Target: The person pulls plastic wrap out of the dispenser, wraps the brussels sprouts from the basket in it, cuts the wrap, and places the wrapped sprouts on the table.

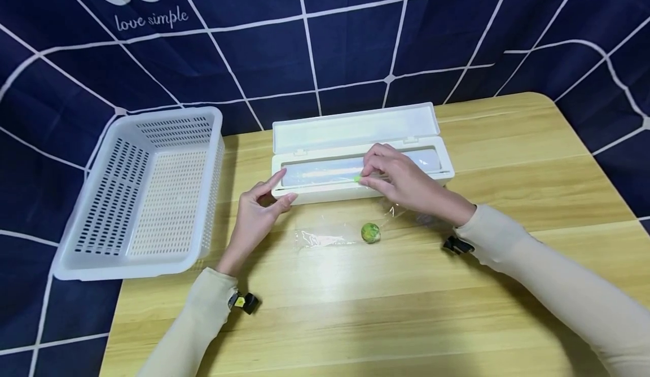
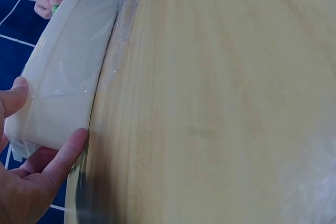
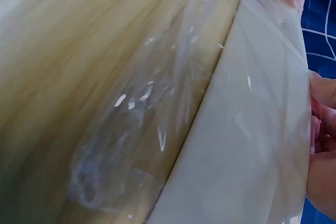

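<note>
A long white cling film dispenser [image 1: 335,197] lies on the table, its hinged lid [image 1: 355,127] raised at the back. My left hand [image 1: 255,212] grips its left end, thumb at the front and forefinger on the top edge. Over the dispenser's front edge, my right hand [image 1: 406,182] pinches a small green slider [image 1: 357,179] between thumb and fingers. Clear film [image 1: 325,237] runs down the front wall and out onto the table. On that film sits a small, round, green vegetable [image 1: 370,232], leafy-looking in the right wrist view.
A white perforated plastic basket [image 1: 207,219] stands at the left of the wooden table [image 1: 325,320]. Behind the table hangs a dark blue cloth [image 1: 350,55] with white lines. Crumpled film [image 3: 94,177] trails in front of the dispenser's right part.
</note>
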`<state>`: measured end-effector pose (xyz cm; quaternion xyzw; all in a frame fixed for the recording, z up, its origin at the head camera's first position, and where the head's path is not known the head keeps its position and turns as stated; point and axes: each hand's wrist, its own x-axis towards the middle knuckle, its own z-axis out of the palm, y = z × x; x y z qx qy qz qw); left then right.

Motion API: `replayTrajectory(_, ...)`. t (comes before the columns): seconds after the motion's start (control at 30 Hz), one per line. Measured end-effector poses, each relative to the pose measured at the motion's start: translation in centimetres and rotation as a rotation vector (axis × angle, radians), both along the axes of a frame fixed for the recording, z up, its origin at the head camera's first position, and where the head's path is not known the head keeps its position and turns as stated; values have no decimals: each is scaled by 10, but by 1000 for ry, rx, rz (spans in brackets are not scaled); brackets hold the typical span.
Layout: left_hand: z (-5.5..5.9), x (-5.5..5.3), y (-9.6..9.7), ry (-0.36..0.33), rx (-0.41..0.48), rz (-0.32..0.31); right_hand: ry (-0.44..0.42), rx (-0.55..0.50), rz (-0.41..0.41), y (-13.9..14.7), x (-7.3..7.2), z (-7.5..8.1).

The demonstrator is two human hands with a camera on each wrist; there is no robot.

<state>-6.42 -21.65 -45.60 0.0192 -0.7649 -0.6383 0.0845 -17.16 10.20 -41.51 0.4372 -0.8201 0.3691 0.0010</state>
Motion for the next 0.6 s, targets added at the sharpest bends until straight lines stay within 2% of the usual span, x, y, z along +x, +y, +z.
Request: replayTrajectory(0.6, 0, -1, -2, 1, 0, -11, 75, -72, -29, 25, -2, -4)
